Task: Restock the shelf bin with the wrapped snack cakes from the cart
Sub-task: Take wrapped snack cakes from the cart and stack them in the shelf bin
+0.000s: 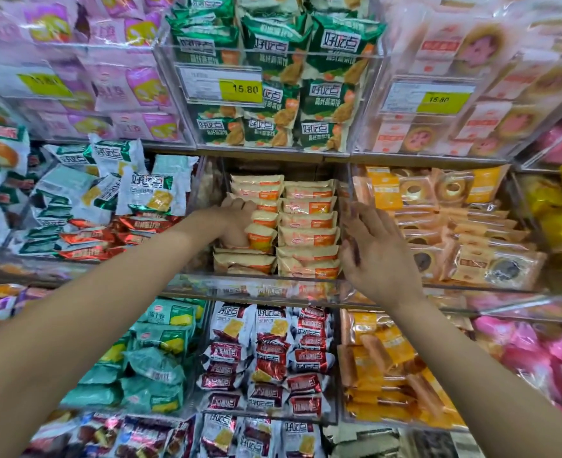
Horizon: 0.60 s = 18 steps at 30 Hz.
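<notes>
A clear acrylic shelf bin [259,285] at the middle of the shelf holds two neat columns of cream-and-orange wrapped snack cakes [307,223]. My left hand [238,223] is inside the bin at the left column, its fingers curled round one wrapped cake [261,234] that stands tilted among the stack. My right hand [377,256] hovers at the bin's right wall with fingers straight and spread, holding nothing. The cart is out of view.
Neighbouring bins surround it: green-and-white and red packs [114,206] to the left, orange ring-cake packs [451,226] to the right, green packs [273,94] with a 15.80 price tag above, red-and-white packs [273,358] below.
</notes>
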Available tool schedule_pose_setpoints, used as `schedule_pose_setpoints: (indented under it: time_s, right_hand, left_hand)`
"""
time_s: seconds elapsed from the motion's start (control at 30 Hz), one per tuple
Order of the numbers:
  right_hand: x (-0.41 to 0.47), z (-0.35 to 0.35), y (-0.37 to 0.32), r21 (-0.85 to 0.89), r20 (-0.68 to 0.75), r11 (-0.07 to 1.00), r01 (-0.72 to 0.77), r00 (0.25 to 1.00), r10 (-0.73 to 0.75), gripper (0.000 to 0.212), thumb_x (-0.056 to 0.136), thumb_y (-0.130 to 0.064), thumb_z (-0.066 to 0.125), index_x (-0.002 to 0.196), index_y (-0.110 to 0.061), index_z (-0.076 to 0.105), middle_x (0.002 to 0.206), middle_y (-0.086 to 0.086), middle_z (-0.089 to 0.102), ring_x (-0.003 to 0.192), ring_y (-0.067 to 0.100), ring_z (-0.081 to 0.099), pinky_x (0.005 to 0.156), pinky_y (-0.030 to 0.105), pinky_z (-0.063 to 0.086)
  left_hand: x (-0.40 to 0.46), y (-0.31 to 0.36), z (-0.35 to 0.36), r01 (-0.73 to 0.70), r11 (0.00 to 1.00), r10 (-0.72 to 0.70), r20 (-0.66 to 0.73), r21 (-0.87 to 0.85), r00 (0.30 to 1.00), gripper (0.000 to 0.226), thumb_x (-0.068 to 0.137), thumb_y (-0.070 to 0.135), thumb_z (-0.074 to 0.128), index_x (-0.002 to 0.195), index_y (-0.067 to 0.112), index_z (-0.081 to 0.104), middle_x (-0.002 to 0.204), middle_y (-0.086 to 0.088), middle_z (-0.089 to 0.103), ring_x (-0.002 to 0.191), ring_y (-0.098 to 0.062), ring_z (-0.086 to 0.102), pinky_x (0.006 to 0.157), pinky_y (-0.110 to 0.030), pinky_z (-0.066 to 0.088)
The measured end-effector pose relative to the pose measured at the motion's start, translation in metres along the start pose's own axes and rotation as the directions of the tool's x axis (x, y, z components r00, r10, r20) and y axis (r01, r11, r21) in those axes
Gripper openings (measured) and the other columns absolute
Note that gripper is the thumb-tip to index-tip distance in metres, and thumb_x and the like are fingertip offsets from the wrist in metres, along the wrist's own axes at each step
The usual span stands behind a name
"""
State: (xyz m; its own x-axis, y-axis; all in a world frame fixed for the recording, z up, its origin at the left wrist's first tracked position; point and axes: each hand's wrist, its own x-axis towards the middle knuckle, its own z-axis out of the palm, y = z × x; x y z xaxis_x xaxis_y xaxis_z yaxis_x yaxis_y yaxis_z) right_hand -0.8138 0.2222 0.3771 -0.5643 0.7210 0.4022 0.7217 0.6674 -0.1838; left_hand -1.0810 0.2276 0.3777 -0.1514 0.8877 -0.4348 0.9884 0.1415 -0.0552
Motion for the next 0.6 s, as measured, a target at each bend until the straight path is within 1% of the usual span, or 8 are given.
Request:
schedule_pose_setpoints:
  time_s: [0.13,0.27,0.3,0.37,0.4,0.47,0.53,0.6]
  right_hand:
    - [0.0,0.001,-0.001,-0.018,-0.008,1.0,-0.007,1.0,0.007,0.047,0.089,-0.03,0.035,0.119,-0.003,0.06,0.128,0.016,0.055,0.119,0.032,0.048,0.097,0.045,0.043]
    - [-0.001,0.003,-0.001,-0.019,-0.024,1.0,-0.003,1.0,0.003,0.047,0.088,-0.029,0.036,0.117,-0.002,0.061,0.128,0.017,0.055,0.118,0.034,0.048,0.096,0.045,0.043]
    - [-0.001,0.003,-0.001,-0.018,-0.027,1.0,-0.004,1.0,0.004,0.047,0.088,-0.029,0.036,0.116,-0.002,0.061,0.128,0.017,0.055,0.118,0.034,0.048,0.095,0.045,0.043]
    - [-0.001,0.004,0.0,-0.018,-0.034,1.0,0.0,0.999,-0.001,0.046,0.088,-0.029,0.036,0.115,-0.002,0.061,0.128,0.018,0.055,0.117,0.035,0.048,0.094,0.045,0.044]
    - [-0.001,0.004,0.0,-0.018,-0.038,1.0,0.004,0.999,-0.005,0.046,0.088,-0.029,0.036,0.115,-0.002,0.061,0.128,0.018,0.055,0.117,0.035,0.048,0.094,0.046,0.044]
    - [-0.001,0.004,0.0,-0.02,-0.045,1.0,0.012,0.999,-0.013,0.046,0.088,-0.029,0.036,0.115,-0.002,0.061,0.128,0.018,0.055,0.117,0.035,0.048,0.095,0.046,0.044]
    - [-0.001,0.004,-0.001,-0.021,-0.05,1.0,0.013,0.999,-0.014,0.046,0.088,-0.029,0.035,0.114,-0.002,0.062,0.128,0.018,0.056,0.117,0.035,0.049,0.095,0.046,0.044]
    - [-0.001,0.004,-0.001,-0.024,-0.049,1.0,0.017,0.999,-0.019,0.046,0.088,-0.029,0.035,0.113,-0.002,0.062,0.128,0.018,0.056,0.118,0.035,0.048,0.096,0.046,0.044]
  left_hand:
    - [0.002,0.0,0.011,0.007,1.0,-0.006,-0.033,0.029,0.999,0.088,0.083,0.036,0.061,0.144,0.017,0.002,0.144,-0.009,0.015,0.135,-0.031,0.016,0.108,-0.04,0.027]
    - [-0.007,-0.005,0.015,-0.117,0.993,0.121,-0.21,0.031,0.97,0.085,0.079,0.044,0.065,0.141,0.019,0.012,0.141,-0.005,0.019,0.133,-0.027,0.017,0.107,-0.046,0.023]
    - [-0.009,-0.007,0.014,-0.164,0.986,0.161,-0.236,0.007,0.958,0.081,0.08,0.044,0.065,0.14,0.02,0.015,0.142,-0.004,0.021,0.134,-0.025,0.018,0.105,-0.045,0.026]
    - [-0.011,-0.011,0.013,-0.247,0.969,0.231,-0.276,-0.024,0.933,0.063,0.084,0.037,0.063,0.133,0.021,0.026,0.138,-0.002,0.029,0.131,-0.022,0.026,0.098,-0.042,0.037]
    - [-0.01,-0.013,0.013,-0.272,0.962,0.255,-0.307,-0.012,0.917,0.05,0.086,0.033,0.061,0.125,0.022,0.032,0.134,-0.001,0.036,0.127,-0.021,0.031,0.09,-0.04,0.041]
    - [-0.009,-0.014,0.013,-0.277,0.96,0.266,-0.39,0.029,0.882,0.033,0.089,0.028,0.058,0.115,0.023,0.039,0.125,0.003,0.044,0.119,-0.019,0.038,0.075,-0.033,0.038]
    - [-0.007,-0.011,0.013,-0.261,0.964,0.252,-0.456,0.043,0.854,0.03,0.089,0.024,0.059,0.115,0.023,0.044,0.124,0.004,0.045,0.115,-0.018,0.037,0.072,-0.031,0.035]
    - [-0.006,-0.006,0.015,-0.243,0.97,0.225,-0.487,0.027,0.844,0.032,0.088,0.023,0.061,0.115,0.022,0.045,0.123,0.001,0.043,0.114,-0.018,0.035,0.073,-0.031,0.035]
